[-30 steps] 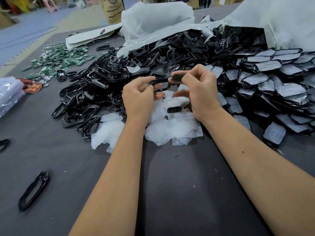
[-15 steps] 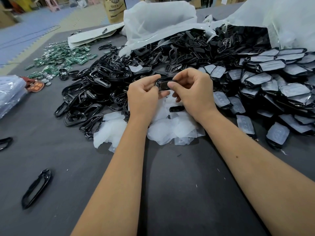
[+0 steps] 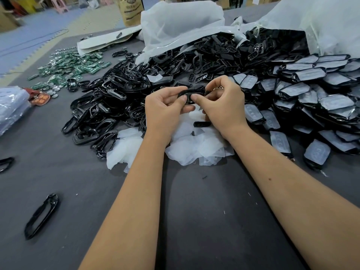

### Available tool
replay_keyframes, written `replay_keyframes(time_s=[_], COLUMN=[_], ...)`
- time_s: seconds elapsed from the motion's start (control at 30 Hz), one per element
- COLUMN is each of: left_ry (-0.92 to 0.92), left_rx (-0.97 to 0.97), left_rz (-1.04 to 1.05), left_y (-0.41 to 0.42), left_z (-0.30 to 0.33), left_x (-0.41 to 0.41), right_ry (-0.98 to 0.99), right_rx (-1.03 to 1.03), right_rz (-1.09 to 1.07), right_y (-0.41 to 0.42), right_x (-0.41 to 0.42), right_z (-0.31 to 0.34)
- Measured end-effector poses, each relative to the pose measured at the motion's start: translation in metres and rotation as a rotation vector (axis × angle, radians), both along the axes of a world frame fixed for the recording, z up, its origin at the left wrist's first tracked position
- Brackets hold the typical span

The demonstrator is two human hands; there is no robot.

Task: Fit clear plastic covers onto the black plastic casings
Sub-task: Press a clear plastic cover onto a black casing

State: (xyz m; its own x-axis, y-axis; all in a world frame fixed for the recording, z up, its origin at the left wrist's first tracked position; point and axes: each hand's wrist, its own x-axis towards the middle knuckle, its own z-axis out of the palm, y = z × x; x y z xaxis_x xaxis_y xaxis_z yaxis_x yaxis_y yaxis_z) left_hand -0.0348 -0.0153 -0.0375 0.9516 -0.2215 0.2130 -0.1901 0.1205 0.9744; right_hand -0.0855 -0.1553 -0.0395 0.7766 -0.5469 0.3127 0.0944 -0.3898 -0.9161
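Above the heap of clear covers [image 3: 194, 147], the left hand [image 3: 165, 108] and right hand [image 3: 224, 106] pinch one black casing [image 3: 191, 93] between them, apparently mid-fit. Right of that heap lie many covered casings [image 3: 311, 98]; left of it and beyond, a large pile of bare casings [image 3: 109, 102] still waits.

The brown paper sack [image 3: 131, 10] far back has a round mark and print on it. The letters are too blurry to read.
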Motion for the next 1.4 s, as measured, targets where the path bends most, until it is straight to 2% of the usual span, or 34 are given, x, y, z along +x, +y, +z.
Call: replay_keyframes(time_s=[0.07, 0.17, 0.27, 0.43, 0.63, 0.73, 0.8, 0.87, 0.93, 1.03, 1.1, 1.2, 1.33, 1.4], left_ry=[0.047, 0.102, 0.074, -0.004, -0.060, -0.071, -0.050, 0.001, 0.070, 0.154, 0.165, 0.169, 0.176, 0.183], left_rx=[-0.057, -0.116, -0.114, -0.060, -0.018, -0.056, -0.109, -0.179, -0.259, -0.356, -0.375, -0.388, -0.417, -0.434], left_rz=[-0.025, -0.069, -0.087, -0.051, -0.014, 0.020, 0.063, 0.118, 0.185, 0.245, 0.243, 0.246, 0.255, 0.257], left_y=[0.002, 0.003, 0.002, 0.001, 0.003, 0.004, 0.006, 0.010, 0.016, 0.020, 0.019, 0.019, 0.020, 0.020], left_z=[0.002, 0.004, 0.004, 0.002, 0.001, 0.006, 0.007, 0.008, 0.010, 0.013, 0.014, 0.014, 0.016, 0.016], left_x=[0.000, -0.001, -0.003, -0.003, 0.000, 0.002, 0.004, 0.006, 0.010, 0.013, 0.013, 0.012, 0.011, 0.011], right_ry=[0.029, 0.010, -0.012, -0.005, -0.026, -0.092, -0.138, -0.185, -0.118, 0.280, 0.442, 0.376, 0.180, 0.118], right_rx=[0.020, 0.158, 0.237, 0.234, 0.015, -0.247, -0.378, -0.388, -0.372, -0.458, -0.579, -0.548, -0.240, -0.158], right_rz=[0.049, 0.197, 0.230, 0.246, 0.154, 0.034, 0.029, 0.133, 0.440, 0.937, 1.024, 0.960, 0.782, 0.670], right_y=[-0.002, -0.004, -0.005, -0.005, -0.001, 0.004, 0.009, 0.011, 0.012, 0.019, 0.024, 0.027, 0.014, 0.007], right_x=[0.000, -0.001, -0.001, -0.002, -0.003, -0.002, -0.004, -0.008, -0.012, -0.017, -0.016, -0.013, -0.009, -0.007], right_z=[0.002, 0.003, 0.002, 0.003, 0.008, 0.017, 0.025, 0.033, 0.039, 0.044, 0.042, 0.039, 0.032, 0.029])
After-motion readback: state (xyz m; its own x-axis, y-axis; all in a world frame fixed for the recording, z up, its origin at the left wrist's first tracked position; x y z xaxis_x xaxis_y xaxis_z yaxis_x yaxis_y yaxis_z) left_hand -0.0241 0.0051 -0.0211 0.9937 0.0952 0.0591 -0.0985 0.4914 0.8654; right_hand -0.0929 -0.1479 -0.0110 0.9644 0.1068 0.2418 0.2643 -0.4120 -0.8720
